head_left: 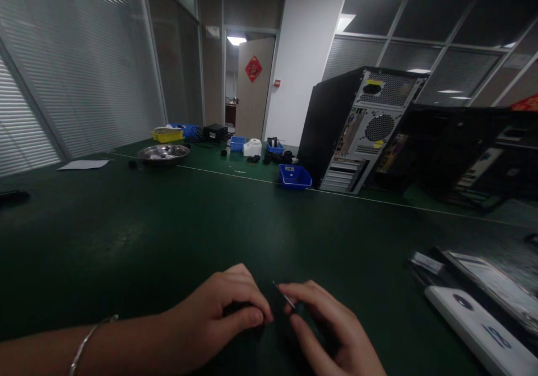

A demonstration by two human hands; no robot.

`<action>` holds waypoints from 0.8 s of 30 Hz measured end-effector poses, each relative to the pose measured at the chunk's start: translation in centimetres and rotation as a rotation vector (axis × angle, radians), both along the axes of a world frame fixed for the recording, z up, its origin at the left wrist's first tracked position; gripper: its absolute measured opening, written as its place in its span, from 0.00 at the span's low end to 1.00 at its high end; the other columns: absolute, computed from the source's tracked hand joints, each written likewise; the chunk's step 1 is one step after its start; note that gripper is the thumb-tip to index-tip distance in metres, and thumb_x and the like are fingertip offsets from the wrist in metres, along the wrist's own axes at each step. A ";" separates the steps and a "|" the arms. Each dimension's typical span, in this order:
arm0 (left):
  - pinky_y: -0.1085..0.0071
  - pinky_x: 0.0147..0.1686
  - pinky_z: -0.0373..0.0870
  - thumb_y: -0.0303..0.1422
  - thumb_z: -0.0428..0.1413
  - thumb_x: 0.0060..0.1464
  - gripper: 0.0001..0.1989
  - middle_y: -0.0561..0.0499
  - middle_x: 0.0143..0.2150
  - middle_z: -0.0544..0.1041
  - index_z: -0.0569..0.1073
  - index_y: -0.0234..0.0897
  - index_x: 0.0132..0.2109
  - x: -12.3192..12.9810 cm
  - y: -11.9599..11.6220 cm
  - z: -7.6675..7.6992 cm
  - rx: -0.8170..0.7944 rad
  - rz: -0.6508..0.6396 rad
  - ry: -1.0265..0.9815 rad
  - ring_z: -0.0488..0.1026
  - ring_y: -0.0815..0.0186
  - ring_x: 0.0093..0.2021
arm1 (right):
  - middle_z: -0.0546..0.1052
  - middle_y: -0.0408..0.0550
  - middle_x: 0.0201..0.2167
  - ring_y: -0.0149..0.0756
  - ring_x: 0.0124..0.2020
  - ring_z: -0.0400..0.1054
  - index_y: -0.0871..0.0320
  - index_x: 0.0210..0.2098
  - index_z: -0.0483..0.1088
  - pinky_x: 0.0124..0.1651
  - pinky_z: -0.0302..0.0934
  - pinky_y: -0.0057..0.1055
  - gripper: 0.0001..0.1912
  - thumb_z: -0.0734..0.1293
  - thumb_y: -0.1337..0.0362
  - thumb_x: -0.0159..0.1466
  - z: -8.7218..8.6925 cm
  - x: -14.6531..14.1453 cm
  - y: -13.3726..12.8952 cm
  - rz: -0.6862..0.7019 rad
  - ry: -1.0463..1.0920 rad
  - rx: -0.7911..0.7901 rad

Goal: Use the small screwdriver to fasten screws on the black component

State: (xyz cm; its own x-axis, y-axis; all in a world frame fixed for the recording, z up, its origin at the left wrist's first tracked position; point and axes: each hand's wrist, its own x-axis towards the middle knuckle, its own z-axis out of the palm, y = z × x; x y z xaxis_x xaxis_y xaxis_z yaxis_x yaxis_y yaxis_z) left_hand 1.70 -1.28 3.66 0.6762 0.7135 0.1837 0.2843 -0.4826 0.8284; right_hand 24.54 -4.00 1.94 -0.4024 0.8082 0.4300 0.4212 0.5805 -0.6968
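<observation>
Low in the middle of the view, my left hand (229,309) rests over the green tabletop (202,224) with its fingers curled and the thumb pressed to the index finger. Whatever it pinches, if anything, is hidden. Just to the right, my right hand (328,325) holds a thin metal rod (286,298) with a narrow dark tip between its fingers and thumb. The rod points up and left, towards my left hand, and the two hands are a small gap apart. The rod's other end is hidden or too dark to make out.
At right lie a white device marked 18 (479,325) and a silver-topped drive-like item (496,281). Further back stand a blue bin (295,177), a computer tower (357,129), a metal bowl (163,154), a yellow basket (167,135) and a paper sheet (84,165).
</observation>
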 end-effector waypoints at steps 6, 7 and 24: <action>0.64 0.48 0.69 0.29 0.58 0.59 0.08 0.45 0.46 0.73 0.79 0.43 0.44 0.3 -0.8 1.6 0.131 -0.203 0.339 0.69 0.57 0.49 | 0.79 0.45 0.36 0.36 0.38 0.76 0.51 0.49 0.71 0.39 0.69 0.26 0.18 0.63 0.73 0.63 0.3 -0.2 0.0 0.010 0.019 -0.046; 0.62 0.50 0.68 0.29 0.57 0.59 0.09 0.45 0.47 0.73 0.78 0.43 0.45 0.4 -0.9 1.6 0.142 -0.214 0.367 0.68 0.57 0.50 | 0.79 0.45 0.36 0.36 0.37 0.75 0.51 0.49 0.71 0.39 0.69 0.26 0.18 0.63 0.73 0.63 0.3 -0.2 0.0 0.013 0.017 -0.062; 0.60 0.37 0.65 0.54 0.62 0.44 0.27 0.42 0.36 0.76 0.73 0.34 0.38 0.5 -1.5 0.6 0.393 0.074 0.378 0.70 0.55 0.33 | 0.78 0.44 0.37 0.37 0.34 0.73 0.54 0.42 0.67 0.36 0.65 0.27 0.21 0.65 0.80 0.53 0.2 -0.3 -0.1 0.066 -0.154 -0.326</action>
